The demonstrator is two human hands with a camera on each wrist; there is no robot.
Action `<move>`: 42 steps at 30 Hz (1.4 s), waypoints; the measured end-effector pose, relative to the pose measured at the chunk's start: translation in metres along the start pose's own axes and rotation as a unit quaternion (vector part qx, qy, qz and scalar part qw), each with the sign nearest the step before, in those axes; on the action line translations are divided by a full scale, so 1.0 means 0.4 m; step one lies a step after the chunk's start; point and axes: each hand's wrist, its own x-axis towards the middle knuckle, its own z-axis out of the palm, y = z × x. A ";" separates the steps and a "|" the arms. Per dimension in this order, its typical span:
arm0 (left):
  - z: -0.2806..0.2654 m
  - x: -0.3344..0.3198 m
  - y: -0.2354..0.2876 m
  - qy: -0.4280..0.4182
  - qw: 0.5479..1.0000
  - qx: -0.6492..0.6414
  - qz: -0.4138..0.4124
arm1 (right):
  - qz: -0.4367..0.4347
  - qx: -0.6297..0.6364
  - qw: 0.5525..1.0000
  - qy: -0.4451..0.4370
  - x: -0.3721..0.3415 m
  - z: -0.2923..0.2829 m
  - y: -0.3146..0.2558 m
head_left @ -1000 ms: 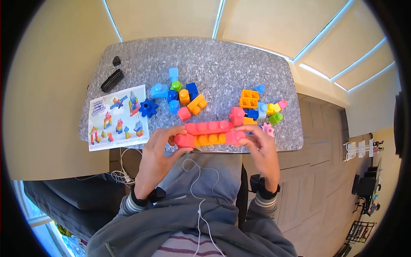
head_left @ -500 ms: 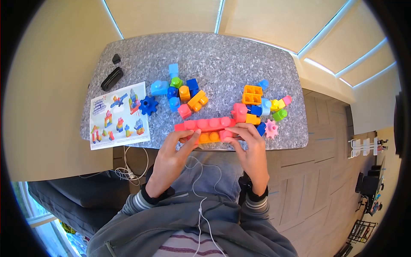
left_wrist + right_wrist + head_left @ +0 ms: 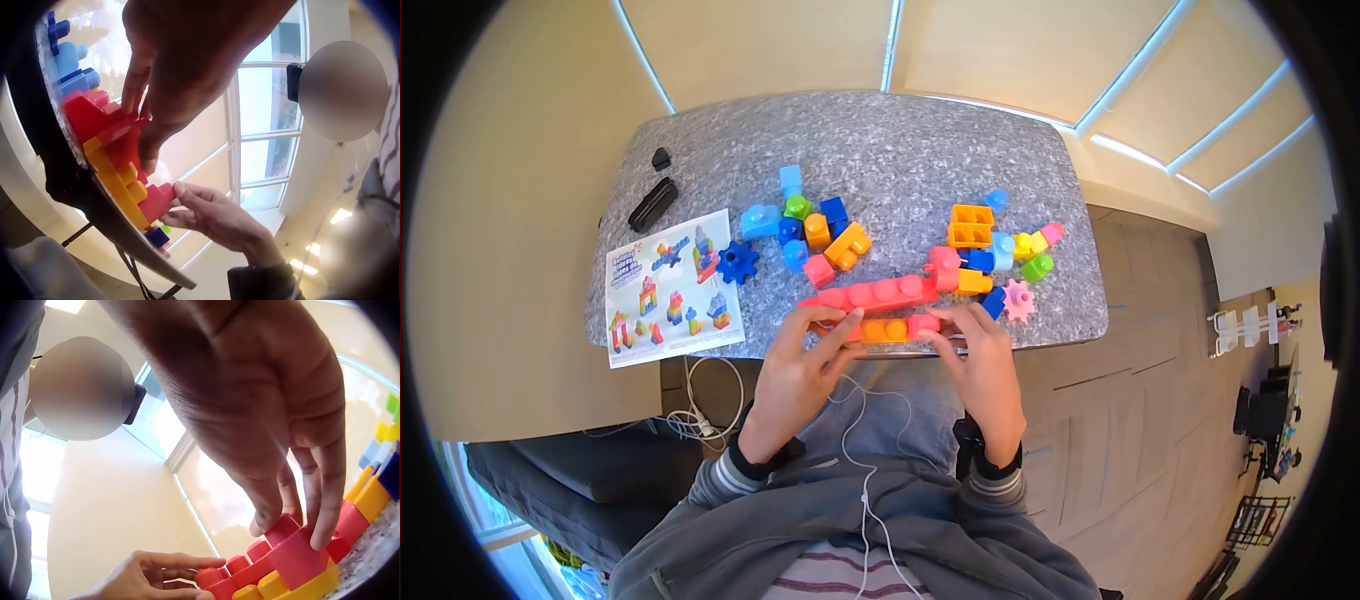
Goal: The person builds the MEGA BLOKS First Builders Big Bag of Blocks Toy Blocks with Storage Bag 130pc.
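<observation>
Head view: at the near edge of the table, the left hand pinches the left block and the right hand pinches the right block, at opposite ends of the orange bar, just in front of the red bar. Left wrist view: the left block's seating is hidden; the step in hand appears to be fitting both end blocks. Right wrist view: thumb and fingers grip the right block; the next move likely calls for even downward pressure.
</observation>
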 end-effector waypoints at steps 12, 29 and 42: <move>-0.081 0.183 -0.141 -0.103 0.986 0.127 0.041 | 0.059 -0.105 0.985 0.123 0.024 -0.164 0.081; -0.151 0.122 0.055 -0.014 1.000 0.002 0.005 | 0.011 -0.175 0.977 0.121 0.122 -0.268 0.228; -0.054 0.074 0.072 -0.040 0.996 0.047 0.071 | 0.041 -0.167 0.985 0.030 0.313 -0.335 0.558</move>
